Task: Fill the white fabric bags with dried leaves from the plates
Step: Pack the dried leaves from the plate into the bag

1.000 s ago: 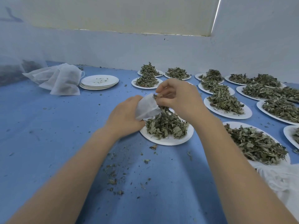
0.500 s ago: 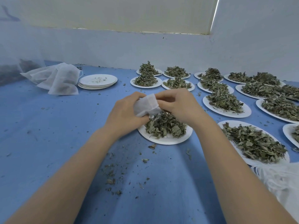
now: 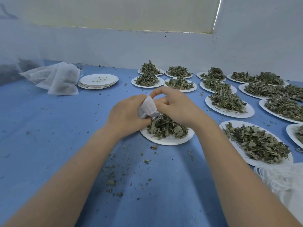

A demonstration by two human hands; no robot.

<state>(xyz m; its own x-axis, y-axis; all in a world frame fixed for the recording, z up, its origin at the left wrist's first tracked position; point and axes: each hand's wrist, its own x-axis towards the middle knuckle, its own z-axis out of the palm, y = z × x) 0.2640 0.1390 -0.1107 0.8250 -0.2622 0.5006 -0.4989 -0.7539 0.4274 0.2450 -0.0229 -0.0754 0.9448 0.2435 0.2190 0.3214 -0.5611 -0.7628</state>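
Right hand (image 3: 173,107) lifted slightly; both hands grip white bag (image 3: 148,108) above leaf-heaped plate (image 3: 167,140).

The blue surface (image 3: 49,145) carries leaf-heaped white plates (image 3: 167,140), stacked empty plates (image 3: 98,82), filled bags (image 3: 55,77), crumbs (image 3: 113,174).

Both hands (image 3: 154,110) on white bag (image 3: 148,108)

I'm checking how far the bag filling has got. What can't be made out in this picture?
- Head view: the inside of the small white bag is hidden by the left hand and right hand gripping it.
- The white fabric pile is cut off by the right edge.
- What the bags at far left hold is veiled by their cloth.
- The far-right plate is cut off.
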